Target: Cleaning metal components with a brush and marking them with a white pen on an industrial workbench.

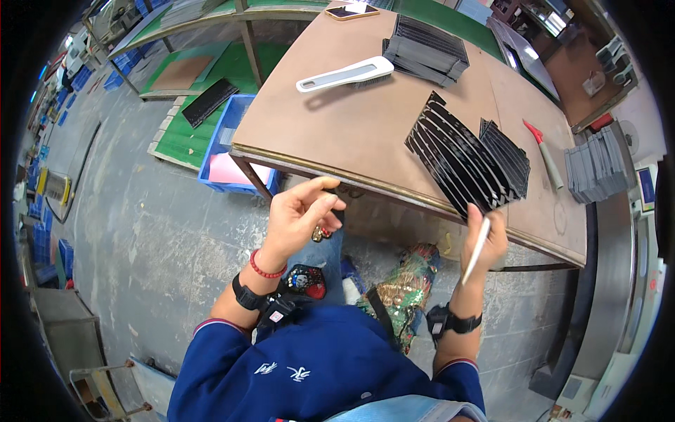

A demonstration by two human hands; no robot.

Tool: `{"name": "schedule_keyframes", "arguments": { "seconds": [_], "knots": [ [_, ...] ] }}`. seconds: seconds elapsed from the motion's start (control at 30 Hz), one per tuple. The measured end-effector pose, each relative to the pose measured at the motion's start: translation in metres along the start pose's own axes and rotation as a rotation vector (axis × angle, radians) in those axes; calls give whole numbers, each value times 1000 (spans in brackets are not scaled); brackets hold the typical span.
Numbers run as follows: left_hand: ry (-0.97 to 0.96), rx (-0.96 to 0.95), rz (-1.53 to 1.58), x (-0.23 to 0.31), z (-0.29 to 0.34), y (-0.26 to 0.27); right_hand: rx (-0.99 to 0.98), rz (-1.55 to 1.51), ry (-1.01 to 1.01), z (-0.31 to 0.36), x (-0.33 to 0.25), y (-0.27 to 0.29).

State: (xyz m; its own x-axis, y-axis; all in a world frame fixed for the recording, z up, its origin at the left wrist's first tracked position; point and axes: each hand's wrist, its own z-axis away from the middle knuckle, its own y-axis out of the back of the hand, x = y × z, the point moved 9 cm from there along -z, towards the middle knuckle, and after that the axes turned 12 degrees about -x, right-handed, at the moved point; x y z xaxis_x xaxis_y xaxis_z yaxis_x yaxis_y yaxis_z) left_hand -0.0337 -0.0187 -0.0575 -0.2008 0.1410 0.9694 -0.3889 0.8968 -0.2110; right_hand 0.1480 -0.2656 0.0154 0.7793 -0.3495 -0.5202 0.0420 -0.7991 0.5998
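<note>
My right hand (pixel 489 243) is closed around a slim white stick-like tool (pixel 479 247), just past the table's front edge. Its fingertips are close to the lower end of a fanned row of glossy black strips (pixel 457 151); whether they touch is unclear. My left hand (pixel 302 216) hangs in front of the table edge with curled fingers, thumb and forefinger apart, nothing visible between them. Beside the strips lies a smaller dark stack (pixel 508 156). Farther back are a white-handled brush (pixel 346 74), bristles down, and a stack of dark grey pieces (pixel 427 56).
The brown-topped table (pixel 309 130) has a hard front edge. On it are a red-and-grey tool (pixel 545 156) and a phone (pixel 351 11). Grey pieces (pixel 596 165) stand stacked at right. A blue crate (pixel 218 184) with a pink sheet sits left of the table, near a green pallet (pixel 172 141).
</note>
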Motion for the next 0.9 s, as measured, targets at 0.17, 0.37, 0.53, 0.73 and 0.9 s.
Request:
{"name": "schedule_keyframes", "arguments": {
  "seconds": [0.17,0.37,0.53,0.73,0.9],
  "knots": [
    [21,47,9,-4,4,2,152,-278,-115,8,15,15],
    [50,60,73,-13,6,-2,15,-796,-296,15,24,-7],
    [114,-225,350,-16,7,-28,-221,-1099,-407,25,1,-33],
    [314,-128,321,-29,8,-46,-294,-1055,-504,40,-2,-52],
    [323,-69,370,-45,13,-43,-358,-1038,-517,46,1,-61]
  ]
}}
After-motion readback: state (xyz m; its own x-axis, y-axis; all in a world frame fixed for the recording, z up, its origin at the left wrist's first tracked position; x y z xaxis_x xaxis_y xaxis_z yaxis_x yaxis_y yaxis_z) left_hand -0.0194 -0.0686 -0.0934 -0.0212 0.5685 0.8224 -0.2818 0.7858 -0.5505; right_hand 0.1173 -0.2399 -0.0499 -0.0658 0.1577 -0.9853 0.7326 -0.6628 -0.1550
